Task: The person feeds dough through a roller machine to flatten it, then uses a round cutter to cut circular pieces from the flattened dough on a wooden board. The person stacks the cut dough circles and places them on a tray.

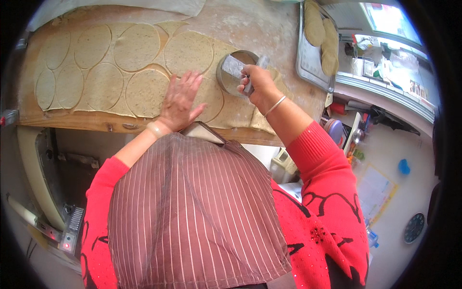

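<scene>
A thin rolled-out dough sheet point(144, 72) covers much of a floured wooden work table. Several round outlines are cut into it, such as the dough circle point(188, 53) near its middle. My right hand point(258, 81) grips the grey handle of a round metal dough cutter point(221, 74), which stands on the sheet's right part. Flat on the dough, palm down, rests my left hand point(183, 99), thumb spread and holding nothing. It partly covers two cut circles. A folded dough flap point(261, 119) lies at the front right of the sheet.
A metal baking tray point(308, 67) with overlapping dough rounds point(321, 39) sits at the table's right end. White cloth or plastic sheeting point(122, 4) lies along the back left. The wooden front edge point(90, 123) runs close to my striped apron point(195, 209).
</scene>
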{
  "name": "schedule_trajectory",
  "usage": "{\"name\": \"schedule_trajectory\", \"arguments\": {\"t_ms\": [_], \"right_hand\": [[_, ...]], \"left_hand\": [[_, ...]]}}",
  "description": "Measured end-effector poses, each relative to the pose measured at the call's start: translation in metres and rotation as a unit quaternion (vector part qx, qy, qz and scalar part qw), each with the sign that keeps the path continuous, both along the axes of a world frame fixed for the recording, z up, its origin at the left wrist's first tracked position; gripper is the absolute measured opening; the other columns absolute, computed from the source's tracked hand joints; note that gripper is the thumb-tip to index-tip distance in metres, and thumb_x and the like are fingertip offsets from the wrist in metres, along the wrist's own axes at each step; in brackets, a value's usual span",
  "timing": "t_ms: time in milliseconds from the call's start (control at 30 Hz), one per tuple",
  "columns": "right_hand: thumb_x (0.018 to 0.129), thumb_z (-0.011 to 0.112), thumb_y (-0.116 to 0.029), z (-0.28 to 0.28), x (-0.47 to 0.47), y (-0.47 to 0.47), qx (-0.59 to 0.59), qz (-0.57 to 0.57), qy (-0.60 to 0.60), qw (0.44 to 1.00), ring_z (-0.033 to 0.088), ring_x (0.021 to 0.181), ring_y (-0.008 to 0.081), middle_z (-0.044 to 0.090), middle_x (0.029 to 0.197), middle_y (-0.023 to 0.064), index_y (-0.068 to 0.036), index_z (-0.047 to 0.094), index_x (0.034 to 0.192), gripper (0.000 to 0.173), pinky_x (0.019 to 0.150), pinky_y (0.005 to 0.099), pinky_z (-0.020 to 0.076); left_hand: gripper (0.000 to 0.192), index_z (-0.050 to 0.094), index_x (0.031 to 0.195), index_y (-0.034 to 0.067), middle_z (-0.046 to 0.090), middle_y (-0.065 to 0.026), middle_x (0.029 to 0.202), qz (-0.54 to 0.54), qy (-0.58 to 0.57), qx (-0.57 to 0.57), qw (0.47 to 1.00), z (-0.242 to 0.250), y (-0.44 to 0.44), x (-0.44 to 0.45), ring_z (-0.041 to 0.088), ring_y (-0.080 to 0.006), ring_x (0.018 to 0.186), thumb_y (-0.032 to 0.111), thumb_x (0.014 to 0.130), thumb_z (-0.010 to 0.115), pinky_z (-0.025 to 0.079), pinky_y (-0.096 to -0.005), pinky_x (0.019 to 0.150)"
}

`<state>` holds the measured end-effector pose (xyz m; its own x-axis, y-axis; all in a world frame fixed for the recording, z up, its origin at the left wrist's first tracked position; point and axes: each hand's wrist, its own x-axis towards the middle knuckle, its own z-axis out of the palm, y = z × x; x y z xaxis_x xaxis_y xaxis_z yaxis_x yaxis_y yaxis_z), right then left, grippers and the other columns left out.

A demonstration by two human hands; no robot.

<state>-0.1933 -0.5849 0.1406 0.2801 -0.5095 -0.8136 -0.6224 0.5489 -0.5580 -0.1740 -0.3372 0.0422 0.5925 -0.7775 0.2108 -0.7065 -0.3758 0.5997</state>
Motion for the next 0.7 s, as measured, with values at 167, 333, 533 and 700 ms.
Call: {"name": "schedule_trajectory", "arguments": {"t_ms": [167,333,533,700], "right_hand": [[0.086,0.059,-0.002,-0.014,-0.003,0.001,-0.041,0.002,-0.020,0.999,0.052,0.053,0.0183,0.055,0.070,0.0077,-0.002,0.057,0.084,0.003,0.041,0.0359,0.0433],[0.088,0.059,-0.004,-0.020,-0.008,-0.002,-0.055,0.047,0.040,0.997,0.046,0.055,0.0135,0.049,0.073,0.0026,-0.010,0.052,0.088,0.009,0.044,0.0331,0.0396],[0.082,0.064,-0.005,0.017,0.020,-0.044,-0.226,0.647,0.029,0.727,0.070,0.096,0.0410,0.072,0.098,0.0240,-0.002,0.063,0.114,0.033,0.084,0.0467,0.0555],[0.078,0.067,-0.006,0.017,0.062,-0.078,-0.148,0.901,-0.007,0.408,0.069,0.101,0.0435,0.072,0.102,0.0250,-0.008,0.068,0.118,0.040,0.087,0.0483,0.0549]], "left_hand": [[0.115,0.022,0.160,0.004,0.040,-0.0169,0.159,-0.033,0.044,-0.024,0.998,0.003,-0.070,0.024,0.033,-0.0380,0.151,0.030,0.071,0.090,0.021,-0.0579,0.124],[0.129,0.015,0.161,0.005,0.040,-0.0166,0.159,-0.017,0.070,-0.015,0.997,0.000,-0.084,0.031,0.034,-0.0375,0.150,0.035,0.063,0.094,0.022,-0.0570,0.124],[0.129,0.018,0.160,0.005,0.039,-0.0152,0.160,-0.026,0.086,-0.024,0.996,-0.001,-0.083,0.034,0.035,-0.0358,0.150,0.037,0.062,0.094,0.024,-0.0567,0.124],[0.118,0.024,0.159,0.005,0.040,-0.0146,0.160,-0.024,0.064,-0.008,0.998,0.007,-0.084,0.035,0.036,-0.0357,0.150,0.040,0.068,0.091,0.024,-0.0564,0.124]]}}
